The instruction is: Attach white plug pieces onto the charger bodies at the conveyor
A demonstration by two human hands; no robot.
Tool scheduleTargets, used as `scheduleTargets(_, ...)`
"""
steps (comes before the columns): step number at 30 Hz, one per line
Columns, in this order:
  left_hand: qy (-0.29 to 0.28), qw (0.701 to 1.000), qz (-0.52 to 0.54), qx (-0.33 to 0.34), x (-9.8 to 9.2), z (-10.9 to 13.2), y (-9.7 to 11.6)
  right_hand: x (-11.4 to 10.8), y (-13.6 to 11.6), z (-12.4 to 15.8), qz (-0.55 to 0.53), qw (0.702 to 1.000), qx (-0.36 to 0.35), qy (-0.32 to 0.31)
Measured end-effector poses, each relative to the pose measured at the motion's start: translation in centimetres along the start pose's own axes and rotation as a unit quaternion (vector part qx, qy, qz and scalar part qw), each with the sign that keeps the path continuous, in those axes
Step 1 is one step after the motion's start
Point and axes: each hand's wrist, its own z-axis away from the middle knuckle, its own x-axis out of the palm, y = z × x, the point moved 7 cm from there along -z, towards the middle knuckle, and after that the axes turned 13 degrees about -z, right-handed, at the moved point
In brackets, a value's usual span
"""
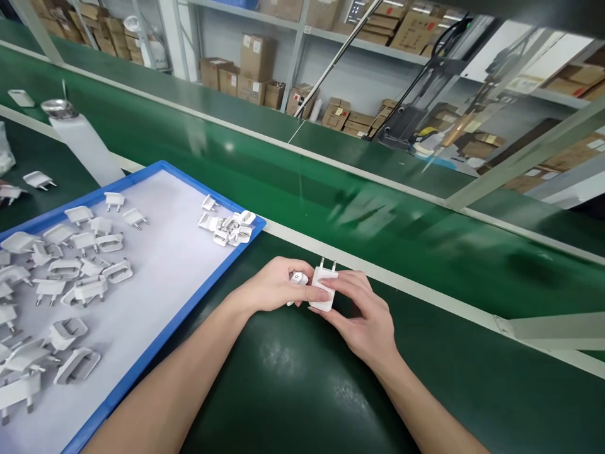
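Over the dark green bench, both my hands meet on a white two-pin plug adapter (324, 290), its pins pointing away from me. My left hand (276, 284) has its thumb on the adapter's left side, and a second small white plug piece (297, 279) sits within its curled fingers, partly hidden. From the other side my right hand (368, 312) closes its fingers and thumb round the same adapter. To the left is a blue-rimmed tray (163, 165) with many loose white plug pieces (89, 289) and a small cluster of them (231, 227) in its far right corner.
A white bottle with a metal top (85, 142) stands behind the tray. More white plug pieces (38, 180) lie beyond it. A pale rail (397, 287) edges the green conveyor (293, 183). At right a metal post (553, 329) juts in; shelves with cardboard boxes (258, 57) stand behind.
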Motion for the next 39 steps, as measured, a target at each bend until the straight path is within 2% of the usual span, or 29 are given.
scheduleTargets(4,0.02,0.999,-0.034,-0.007,0.1,0.0,-0.3,0.0,1.2,-0.2,-0.091,0.991,0.076,-0.068)
scheduleTargets(7,0.063,0.993,-0.095,0.012,0.1,-0.1,-0.1,-0.9,2.1,-0.1,-0.161,0.98,0.119,-0.02)
scheduleTargets(10,0.091,0.981,-0.161,0.064,0.4,-0.1,0.5,-1.2,1.9,-0.2,-0.059,0.993,0.102,0.0)
scheduleTargets(14,0.081,0.962,-0.251,0.069,1.1,0.0,0.4,-0.1,1.1,-0.2,0.074,0.992,0.073,-0.066)
scheduleTargets(17,0.071,0.954,-0.286,0.057,1.4,0.1,0.2,0.2,1.6,0.1,0.085,0.985,0.114,-0.1)
scheduleTargets(21,0.066,0.953,-0.292,0.045,1.5,0.0,0.0,-0.4,2.7,0.3,0.04,0.983,0.161,-0.075)
scheduleTargets(23,0.066,0.952,-0.295,0.042,1.5,0.0,0.0,-0.5,2.8,0.4,0.044,0.986,0.15,-0.063)
scheduleTargets(26,0.069,0.951,-0.299,0.045,1.5,-0.1,0.0,-0.4,1.5,0.5,0.11,0.991,0.051,-0.051)
scheduleTargets(28,0.069,0.95,-0.301,0.045,1.6,-0.1,0.0,-0.8,0.9,0.6,0.138,0.99,0.027,-0.001)
scheduleTargets(30,0.068,0.95,-0.303,0.039,1.6,-0.1,0.0,-1.8,1.4,0.7,0.112,0.987,0.085,0.077)
scheduleTargets(32,0.067,0.95,-0.303,0.033,1.7,0.0,0.0,-2.7,2.5,0.7,0.029,0.976,0.176,0.127)
scheduleTargets(33,0.067,0.949,-0.306,0.034,1.8,0.1,0.0,-2.8,3.0,0.6,-0.03,0.967,0.218,0.127)
scheduleTargets(36,0.065,0.943,-0.324,0.049,1.9,0.2,0.3,-2.2,3.6,0.0,-0.198,0.924,0.322,0.06)
scheduleTargets(38,0.063,0.936,-0.341,0.061,2.0,0.3,0.5,-2.1,3.0,-0.4,-0.244,0.904,0.352,0.011)
scheduleTargets(39,0.063,0.933,-0.347,0.065,2.0,0.3,0.5,-2.3,2.6,-0.6,-0.241,0.904,0.354,-0.006)
